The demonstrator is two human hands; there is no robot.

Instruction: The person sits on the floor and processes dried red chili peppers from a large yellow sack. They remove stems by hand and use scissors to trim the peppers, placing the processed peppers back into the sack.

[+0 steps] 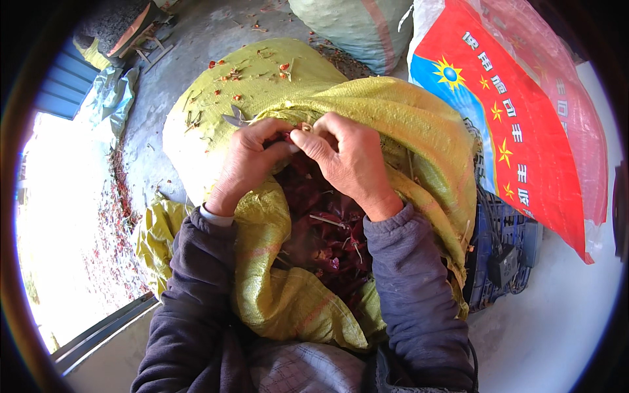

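Observation:
My left hand [248,159] grips a dark red dried pepper [278,139], mostly covered by the fingers. Thumb and fingertips of my right hand [351,159] pinch at a pale stem end [307,126] right beside it. Both hands meet over the mouth of a yellow woven sack [263,221]. Inside lie many dark red dried peppers [334,245], some with pale stems. Just left of the fingers, a grey pointed thing [236,118] rests on a second, bulging yellow sack [275,64]; I cannot tell whether it is a tool or a leaf.
Stem scraps [231,73] lie on the bulging sack. A pale full sack [351,29] stands behind. To the right are a red and blue printed plastic bag [511,113] and a blue plastic crate [486,275] holding a black adapter and cables. A sunlit doorway [73,221] opens left.

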